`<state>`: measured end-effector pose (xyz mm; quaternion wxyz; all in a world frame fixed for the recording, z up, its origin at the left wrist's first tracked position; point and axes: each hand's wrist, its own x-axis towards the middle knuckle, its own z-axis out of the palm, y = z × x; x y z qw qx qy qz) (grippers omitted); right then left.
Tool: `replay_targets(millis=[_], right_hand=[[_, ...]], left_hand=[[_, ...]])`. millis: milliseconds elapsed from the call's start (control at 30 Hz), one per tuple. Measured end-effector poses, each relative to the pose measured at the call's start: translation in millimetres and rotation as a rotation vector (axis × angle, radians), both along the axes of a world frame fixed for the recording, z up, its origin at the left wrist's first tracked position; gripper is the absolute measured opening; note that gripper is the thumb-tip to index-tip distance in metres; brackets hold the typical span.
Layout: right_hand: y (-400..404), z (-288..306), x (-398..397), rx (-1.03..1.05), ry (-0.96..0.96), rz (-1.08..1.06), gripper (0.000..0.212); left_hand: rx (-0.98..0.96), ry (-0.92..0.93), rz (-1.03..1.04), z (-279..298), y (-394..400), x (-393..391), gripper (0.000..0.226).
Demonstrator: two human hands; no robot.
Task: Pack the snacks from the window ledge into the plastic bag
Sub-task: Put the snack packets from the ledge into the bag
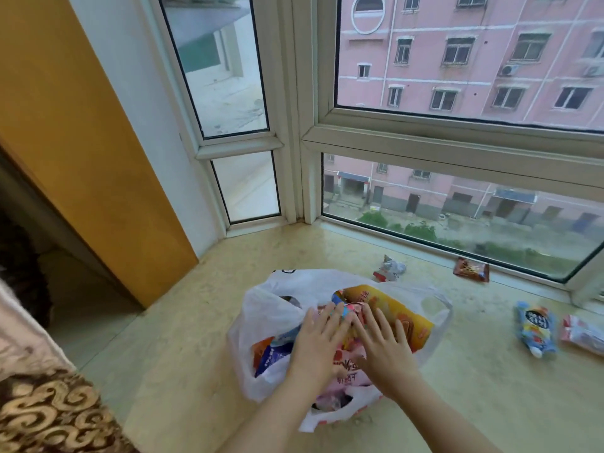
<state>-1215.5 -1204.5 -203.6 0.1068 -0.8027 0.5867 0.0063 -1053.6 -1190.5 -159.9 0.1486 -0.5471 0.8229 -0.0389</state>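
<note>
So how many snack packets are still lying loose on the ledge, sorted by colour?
Silver and red packet: 1
Red-brown packet: 1
Blue packet: 1
Red and white packet, cut off by the frame edge: 1
Total: 4 loose on the window ledge, outside the plastic bag.

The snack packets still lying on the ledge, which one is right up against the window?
The small reddish-brown foil packet. It lies along the window frame, while the crumpled silver packet and the blue pouch sit out on the open ledge.
</note>
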Motion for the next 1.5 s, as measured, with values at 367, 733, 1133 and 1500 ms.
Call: replay_targets(millis=[367,733,1133,1500], right_hand=[[-3,-52,-7,-0.009,-0.069,-0.028,0.095],[33,-28,-77,-0.187,-0.067,-0.166,0.059],[63,-60,-239,-0.145,0.011,-0.396,0.063],[-7,-123,-317,-0.117,0.024,-0.449,0.06]], left_hand=[[0.031,-0.059,0.072,-53,-34,-14,0.109],[-0.261,0.392,-0.138,-53,-5,-98,0.09],[-0.083,0.48,-0.218,-111,7,-241,0.102],[-0.158,0.506,-0.234,-172,-82,-338,0.089]])
